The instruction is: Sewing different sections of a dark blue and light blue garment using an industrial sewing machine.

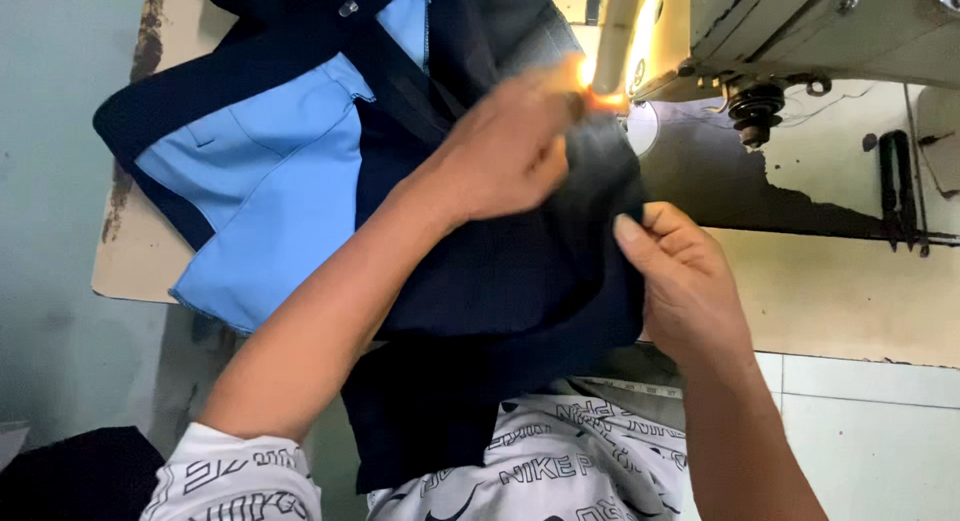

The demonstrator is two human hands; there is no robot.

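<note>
The dark navy garment (500,281) with light blue lining panels (270,201) lies across the worn sewing table (850,301), one end bunched up under the head of the sewing machine (800,31) and the other draped down into the person's lap. The left hand (505,151) presses on the cloth close to the needle area, its fingers curled and pinching the fabric in the glare of the machine lamp (605,91). The right hand (685,281) grips the near edge, thumb on top and fingers folded underneath. The left fingertips look very near the needle, so a slip could catch them. The heavy overhang could also drag the cloth askew and skew the seam.
</note>
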